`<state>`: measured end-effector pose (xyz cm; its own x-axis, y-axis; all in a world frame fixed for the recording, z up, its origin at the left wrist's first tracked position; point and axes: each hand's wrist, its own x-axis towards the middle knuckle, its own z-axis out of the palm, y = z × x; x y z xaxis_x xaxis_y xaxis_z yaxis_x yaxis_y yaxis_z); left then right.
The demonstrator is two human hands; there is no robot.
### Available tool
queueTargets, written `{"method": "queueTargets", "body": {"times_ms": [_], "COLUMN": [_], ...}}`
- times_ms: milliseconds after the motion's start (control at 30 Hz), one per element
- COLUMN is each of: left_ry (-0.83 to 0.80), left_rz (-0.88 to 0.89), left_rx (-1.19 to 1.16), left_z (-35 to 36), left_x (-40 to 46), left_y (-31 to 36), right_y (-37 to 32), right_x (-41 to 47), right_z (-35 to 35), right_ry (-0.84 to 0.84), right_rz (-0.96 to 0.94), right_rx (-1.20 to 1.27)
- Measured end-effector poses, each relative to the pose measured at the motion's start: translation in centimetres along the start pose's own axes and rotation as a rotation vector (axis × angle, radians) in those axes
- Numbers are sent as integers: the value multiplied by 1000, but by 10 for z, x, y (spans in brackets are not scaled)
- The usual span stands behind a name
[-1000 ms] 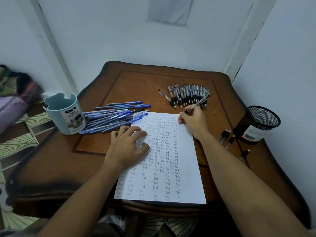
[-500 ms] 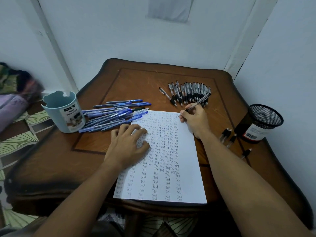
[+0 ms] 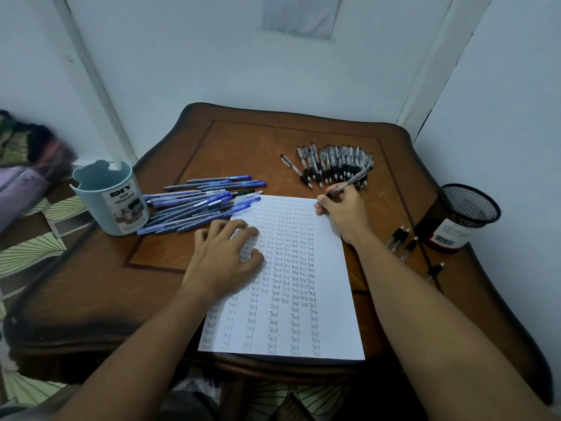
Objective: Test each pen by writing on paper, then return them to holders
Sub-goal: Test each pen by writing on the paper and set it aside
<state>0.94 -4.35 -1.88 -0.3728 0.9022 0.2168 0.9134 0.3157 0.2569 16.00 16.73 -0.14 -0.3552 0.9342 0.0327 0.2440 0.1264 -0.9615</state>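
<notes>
The left hand (image 3: 223,256) lies on the near-left part of the one sheet of paper (image 3: 331,299) with fingers spread and bent, and if it lifts, the sheet, whose near edge hangs at the tabletop's (image 3: 243,141) near edge, could slide and smear the writing. The right hand (image 3: 341,211) pinches one black pen (image 3: 349,185) with its tip at the sheet's far right corner; a careless sweep could knock the row of black pens (image 3: 334,165) just beyond. Roughly twenty blue pens (image 3: 197,205) lie by one blue cup (image 3: 110,197) at the left edge, about four loose pens (image 3: 406,244) lie by one mesh holder (image 3: 461,217) at the right edge, and the far row holds close to twenty, too packed to count exactly.
</notes>
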Motion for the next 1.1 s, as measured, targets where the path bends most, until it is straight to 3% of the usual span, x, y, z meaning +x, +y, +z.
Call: {"method": "queueTargets", "body": {"times_ms": [1100], "left_ry": [-2], "left_rz": [-11], "left_rx": [-28], "left_z": [0], "left_x": [-1], "left_y": [0], "right_y": [5], "right_x": [-1], "right_z": [-1], "right_ry": [14], "right_rz": [-22], "right_rx": [-26]}}
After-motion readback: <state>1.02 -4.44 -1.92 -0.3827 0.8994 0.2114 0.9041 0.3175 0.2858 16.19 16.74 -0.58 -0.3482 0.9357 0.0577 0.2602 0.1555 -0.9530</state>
